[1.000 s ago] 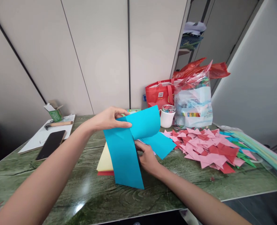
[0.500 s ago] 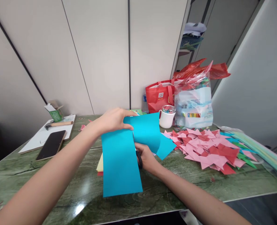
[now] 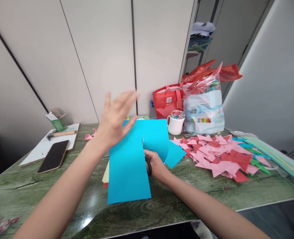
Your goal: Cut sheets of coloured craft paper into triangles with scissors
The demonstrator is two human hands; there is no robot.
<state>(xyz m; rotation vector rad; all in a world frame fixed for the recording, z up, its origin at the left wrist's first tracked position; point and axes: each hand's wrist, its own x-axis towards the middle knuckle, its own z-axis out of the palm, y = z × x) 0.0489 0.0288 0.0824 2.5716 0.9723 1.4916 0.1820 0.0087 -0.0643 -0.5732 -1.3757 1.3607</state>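
Left hand has let go of the blue paper sheet since half a second ago and is now lifted above its top edge, fingers spread apart and motion-blurred. Right hand is closed around black scissors at the sheet's right edge, with the blades apparently inside a cut from the top, though mostly hidden. Sheet leans over a yellow-and-red paper stack on the green desk, with a pile of pink triangles to its right.
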